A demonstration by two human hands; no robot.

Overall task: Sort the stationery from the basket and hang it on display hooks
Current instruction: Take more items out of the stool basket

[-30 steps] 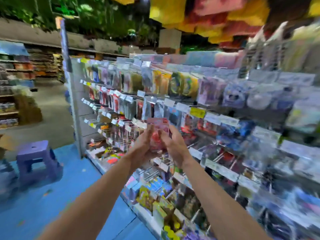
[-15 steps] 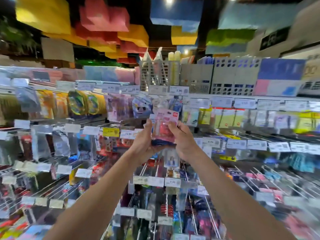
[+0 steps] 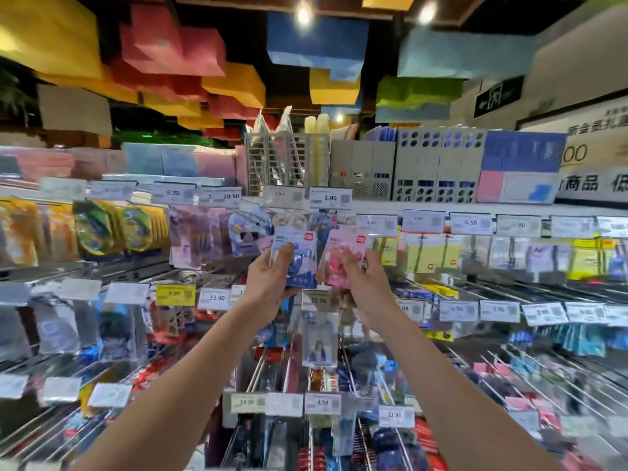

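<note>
Fingers (image 3: 284, 250) now apart: blue pack (image 3: 302, 266) left, pink pack (image 3: 334, 263) right

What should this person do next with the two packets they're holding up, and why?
Probably carry the pink packet in the right hand toward matching goods on the rack and hang it there. The left hand grips the blue packet; both packets are held up side by side before the rack, and neither is hung yet.
</note>
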